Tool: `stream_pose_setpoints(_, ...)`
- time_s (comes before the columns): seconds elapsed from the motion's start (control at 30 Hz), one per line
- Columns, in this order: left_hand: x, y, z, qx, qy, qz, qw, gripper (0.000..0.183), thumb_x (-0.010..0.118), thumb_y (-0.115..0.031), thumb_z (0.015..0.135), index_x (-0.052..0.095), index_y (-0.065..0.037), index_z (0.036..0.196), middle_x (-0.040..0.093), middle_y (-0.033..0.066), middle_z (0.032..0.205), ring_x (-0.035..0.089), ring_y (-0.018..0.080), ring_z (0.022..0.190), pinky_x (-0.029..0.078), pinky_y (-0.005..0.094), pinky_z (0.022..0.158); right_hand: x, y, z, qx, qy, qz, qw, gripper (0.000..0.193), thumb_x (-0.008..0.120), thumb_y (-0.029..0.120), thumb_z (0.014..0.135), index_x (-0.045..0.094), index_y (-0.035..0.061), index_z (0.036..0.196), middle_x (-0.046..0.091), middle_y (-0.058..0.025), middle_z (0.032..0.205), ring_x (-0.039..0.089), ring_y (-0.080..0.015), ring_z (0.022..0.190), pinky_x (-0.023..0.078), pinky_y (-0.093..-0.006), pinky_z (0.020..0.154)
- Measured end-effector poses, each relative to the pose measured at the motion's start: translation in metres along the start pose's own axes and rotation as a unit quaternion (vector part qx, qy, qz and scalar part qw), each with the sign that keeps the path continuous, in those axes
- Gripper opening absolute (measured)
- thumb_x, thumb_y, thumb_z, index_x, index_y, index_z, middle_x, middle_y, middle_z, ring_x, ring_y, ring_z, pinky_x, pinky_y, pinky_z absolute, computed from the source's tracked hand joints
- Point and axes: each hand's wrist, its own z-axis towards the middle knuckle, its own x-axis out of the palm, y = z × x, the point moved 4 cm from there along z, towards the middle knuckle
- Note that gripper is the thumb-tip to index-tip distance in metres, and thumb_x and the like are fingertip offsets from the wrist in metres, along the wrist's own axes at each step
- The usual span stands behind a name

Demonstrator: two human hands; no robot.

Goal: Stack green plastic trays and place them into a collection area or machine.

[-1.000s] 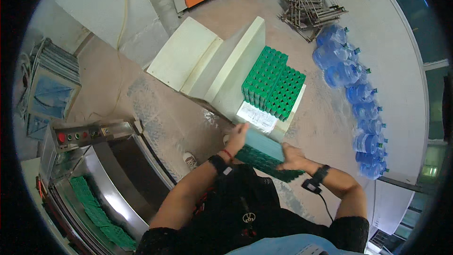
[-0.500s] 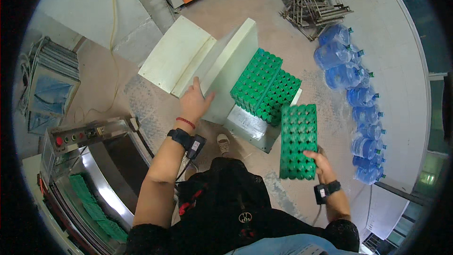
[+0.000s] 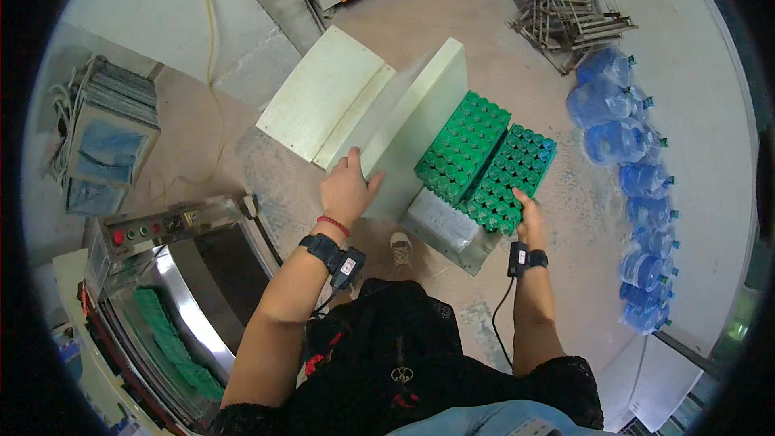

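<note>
My right hand point(image 3: 529, 218) grips the near end of a green pack point(image 3: 513, 182) made of rows of round-topped pieces, thumb on top. This pack lies over the right part of a low metal stand point(image 3: 448, 222). Beside it, across a narrow dark gap, sits another green pack point(image 3: 462, 145) against an upright pale panel point(image 3: 428, 105). Fingers apart, my left hand point(image 3: 349, 190) rests at the near edge of the panel, holding nothing. Whatever lies beneath the right pack is hidden.
A steel machine point(image 3: 190, 291) with buttons stands at left, green material inside. Large blue water bottles point(image 3: 617, 141) line the right wall, below stacked metal frames point(image 3: 573, 12). A pale board point(image 3: 323, 97) adjoins the panel. A yellow hose point(image 3: 211, 32) trails at upper left.
My right hand has carried its green pack up and leftward from beside the stand to over its right side, next to the other pack. My left hand stays by the panel.
</note>
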Motion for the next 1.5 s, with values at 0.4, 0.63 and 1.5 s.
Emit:
stream_pose_setpoints(0.4, -0.002, 0.001, -0.003, -0.012, 0.012, -0.013, 1.0, 0.062, 0.065, -0.041, 0.076, 0.042, -0.004, 0.119, 0.059, 0.0157, 0.097, 0.061, 0.0317, 0.085, 0.051, 0.0415, 0.066, 0.008, -0.002, 0.009, -0.01, -0.036, -0.207, 0.978, 0.07, 0.076, 0.025, 0.069, 0.044, -0.0041, 0.124, 0.055, -0.0166, 0.117, 0.055, -0.0278, 0.104, 0.045, -0.0385, 0.088)
stream_pose_setpoints(0.63, 0.001, -0.002, -0.004, 0.001, -0.013, -0.035, 0.999, 0.06, 0.065, -0.041, 0.077, 0.043, -0.003, 0.118, 0.059, 0.0166, 0.098, 0.061, 0.0326, 0.086, 0.051, 0.0422, 0.068, 0.055, 0.114, -0.074, -0.418, -0.21, -0.546, 0.695, 0.063, 0.072, 0.034, 0.075, 0.05, -0.0056, 0.119, 0.057, -0.0227, 0.113, 0.057, -0.0308, 0.101, 0.046, -0.0369, 0.083)
stream_pose_setpoints(1.5, 0.003, 0.437, -0.467, -0.451, -0.602, -0.302, 0.586, 0.039, 0.064, -0.031, 0.082, 0.056, 0.0, 0.105, 0.066, 0.0116, 0.089, 0.063, 0.019, 0.078, 0.049, 0.0329, 0.074, 0.344, -0.077, -0.204, -0.251, 0.496, -0.549, 0.624, 0.027, 0.065, 0.018, 0.082, 0.059, -0.0063, 0.093, 0.059, -0.0042, 0.077, 0.053, -0.012, 0.073, 0.044, -0.0263, 0.067)
